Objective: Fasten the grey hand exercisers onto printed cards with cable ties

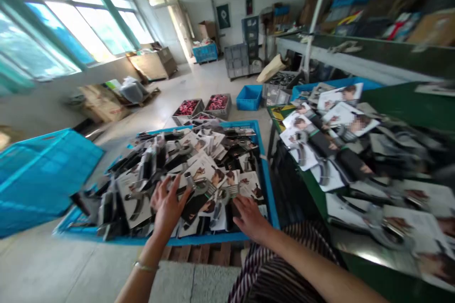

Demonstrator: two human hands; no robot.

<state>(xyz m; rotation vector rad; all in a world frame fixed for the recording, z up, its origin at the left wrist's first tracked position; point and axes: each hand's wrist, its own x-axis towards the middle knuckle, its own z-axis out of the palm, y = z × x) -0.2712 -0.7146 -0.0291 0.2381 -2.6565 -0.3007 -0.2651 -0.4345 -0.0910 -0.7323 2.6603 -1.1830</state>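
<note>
A wide blue crate (267,189) stands low in front of me, heaped with carded packages (199,165). The cards are white and black with a printed person, and many carry a curved grey metal-looking piece; I cannot make out its exact kind. Over the near part of the heap, my left hand (168,203) has its fingers spread, with nothing seen in it. My right hand (251,220) is at the heap's near right side. Its fingers are slightly bent and apart, beside a dark package (234,208) that they may be touching.
On the right, a green table (401,104) bears more carded packages (330,151). Another blue crate (46,170) stands at left. Beyond the heap are grey crates of red pieces (217,102) and a small blue bin (249,97). Wooden slats (209,254) show under the crate.
</note>
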